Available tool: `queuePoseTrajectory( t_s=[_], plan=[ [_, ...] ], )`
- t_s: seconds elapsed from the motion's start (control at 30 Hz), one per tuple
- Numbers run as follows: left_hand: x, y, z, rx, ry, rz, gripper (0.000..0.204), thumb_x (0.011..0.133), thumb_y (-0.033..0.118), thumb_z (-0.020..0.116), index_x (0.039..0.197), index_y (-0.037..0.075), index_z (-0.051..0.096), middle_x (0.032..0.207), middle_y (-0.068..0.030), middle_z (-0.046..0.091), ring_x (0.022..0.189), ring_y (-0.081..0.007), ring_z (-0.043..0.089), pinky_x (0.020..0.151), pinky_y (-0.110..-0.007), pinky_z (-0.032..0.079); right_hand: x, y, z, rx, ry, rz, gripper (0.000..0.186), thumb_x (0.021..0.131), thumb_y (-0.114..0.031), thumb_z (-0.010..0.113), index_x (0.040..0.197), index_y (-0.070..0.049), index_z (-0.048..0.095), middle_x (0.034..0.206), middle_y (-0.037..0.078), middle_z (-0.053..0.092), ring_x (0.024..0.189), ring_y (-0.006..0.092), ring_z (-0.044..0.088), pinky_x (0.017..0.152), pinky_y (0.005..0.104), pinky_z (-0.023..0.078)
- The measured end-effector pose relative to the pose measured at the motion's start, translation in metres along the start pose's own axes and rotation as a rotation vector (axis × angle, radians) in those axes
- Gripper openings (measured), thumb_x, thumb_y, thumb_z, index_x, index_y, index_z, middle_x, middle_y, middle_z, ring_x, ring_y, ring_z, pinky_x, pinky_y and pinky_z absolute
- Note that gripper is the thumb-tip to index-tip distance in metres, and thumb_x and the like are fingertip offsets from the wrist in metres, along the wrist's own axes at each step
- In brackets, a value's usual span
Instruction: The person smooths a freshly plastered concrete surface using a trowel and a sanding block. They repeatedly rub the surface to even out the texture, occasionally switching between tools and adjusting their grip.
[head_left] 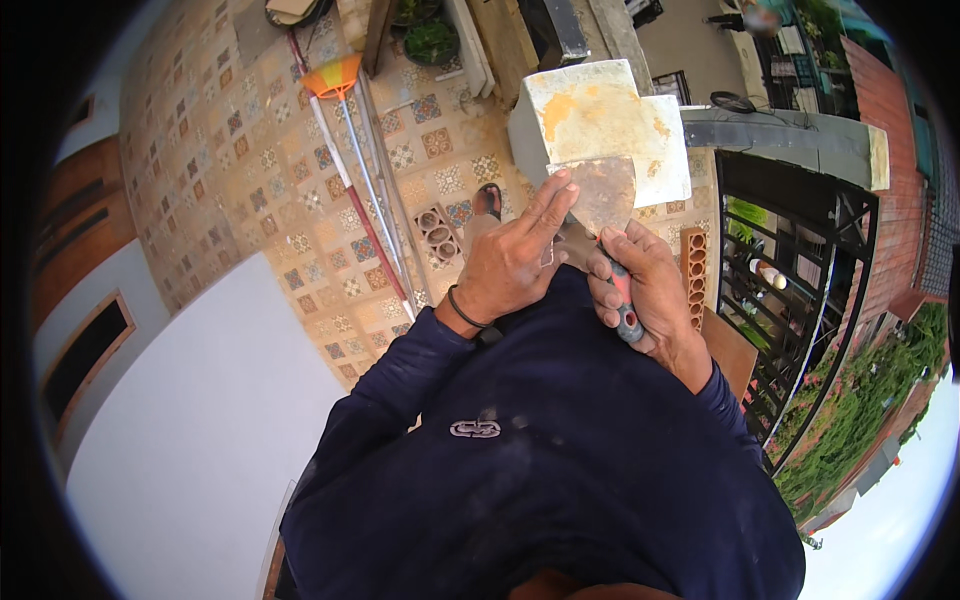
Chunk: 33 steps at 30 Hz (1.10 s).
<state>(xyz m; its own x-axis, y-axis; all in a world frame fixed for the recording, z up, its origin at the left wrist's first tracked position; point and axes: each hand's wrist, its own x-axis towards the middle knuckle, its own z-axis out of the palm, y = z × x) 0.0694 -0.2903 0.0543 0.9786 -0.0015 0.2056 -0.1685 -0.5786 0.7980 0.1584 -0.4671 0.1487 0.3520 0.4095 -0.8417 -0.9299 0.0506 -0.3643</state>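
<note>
My right hand (650, 290) is closed around the red and grey handle (622, 300) of a putty knife, with the thumb on the upper side. Its broad, stained blade (604, 190) points away from me, overlapping the near edge of a pale, stepped masonry pillar top (590, 105) with yellowish patches. My left hand (512, 258), a dark band at its wrist, has its index and middle fingers stretched out at the blade's left edge. A greyish, shiny piece (577, 243) shows between the two hands; I cannot make out what it is.
Patterned tiles (300, 240) cover the floor. An orange broom (332, 76) and long poles (365, 215) lie at the left. Hollow clay blocks (437, 235) stand near my foot. A black metal gate (800, 290) and a low wall (790, 145) are on the right.
</note>
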Motion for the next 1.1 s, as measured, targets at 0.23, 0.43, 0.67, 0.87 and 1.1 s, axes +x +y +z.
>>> queuePoseTrajectory(
  t_s=[0.23, 0.43, 0.67, 0.87, 1.1],
  plan=[
    [0.001, -0.004, -0.001, 0.023, -0.076, -0.093, 0.102, 0.081, 0.003, 0.082, 0.172, 0.015, 0.039, 0.176, -0.0103, 0.044, 0.116, -0.0344, 0.077, 0.080, -0.039, 0.066, 0.003, -0.001, 0.004, 0.016, 0.047, 0.007, 0.012, 0.117, -0.018, 0.052, 0.120, -0.007, 0.054, 0.081, 0.003, 0.060, 0.050, 0.0078, 0.053, 0.039, 0.0236, 0.048],
    [0.004, -0.008, -0.005, 0.005, -0.100, -0.119, 0.102, 0.081, 0.002, 0.081, 0.172, 0.016, 0.037, 0.176, -0.0112, 0.042, 0.110, -0.0364, 0.079, 0.080, -0.040, 0.066, 0.005, 0.000, 0.009, 0.032, -0.007, -0.109, 0.013, 0.117, -0.019, 0.053, 0.120, -0.006, 0.054, 0.080, 0.003, 0.059, 0.049, 0.0078, 0.052, 0.038, 0.0236, 0.048],
    [0.006, -0.010, -0.007, -0.037, -0.116, -0.139, 0.105, 0.083, 0.004, 0.083, 0.174, 0.016, 0.032, 0.177, -0.0114, 0.041, 0.109, -0.0372, 0.078, 0.082, -0.043, 0.066, 0.007, 0.001, 0.012, 0.072, -0.034, -0.153, 0.014, 0.116, -0.017, 0.054, 0.118, -0.003, 0.054, 0.081, 0.003, 0.060, 0.050, 0.0078, 0.054, 0.038, 0.0239, 0.049],
    [0.009, -0.015, -0.011, -0.037, -0.089, -0.117, 0.105, 0.083, 0.003, 0.082, 0.174, 0.016, 0.032, 0.178, -0.0098, 0.040, 0.111, -0.0369, 0.078, 0.081, -0.042, 0.066, 0.012, 0.003, 0.017, 0.033, 0.002, -0.174, 0.014, 0.117, -0.018, 0.053, 0.117, -0.004, 0.054, 0.080, 0.002, 0.059, 0.049, 0.0081, 0.053, 0.038, 0.0238, 0.049],
    [0.010, -0.018, -0.016, -0.049, -0.168, -0.112, 0.105, 0.081, 0.003, 0.081, 0.174, 0.017, 0.033, 0.178, -0.0084, 0.040, 0.108, -0.0354, 0.078, 0.075, -0.039, 0.065, 0.016, 0.005, 0.020, 0.041, -0.014, -0.179, 0.014, 0.117, -0.018, 0.054, 0.118, -0.004, 0.055, 0.079, 0.003, 0.058, 0.049, 0.0077, 0.051, 0.037, 0.0237, 0.048]
  ],
)
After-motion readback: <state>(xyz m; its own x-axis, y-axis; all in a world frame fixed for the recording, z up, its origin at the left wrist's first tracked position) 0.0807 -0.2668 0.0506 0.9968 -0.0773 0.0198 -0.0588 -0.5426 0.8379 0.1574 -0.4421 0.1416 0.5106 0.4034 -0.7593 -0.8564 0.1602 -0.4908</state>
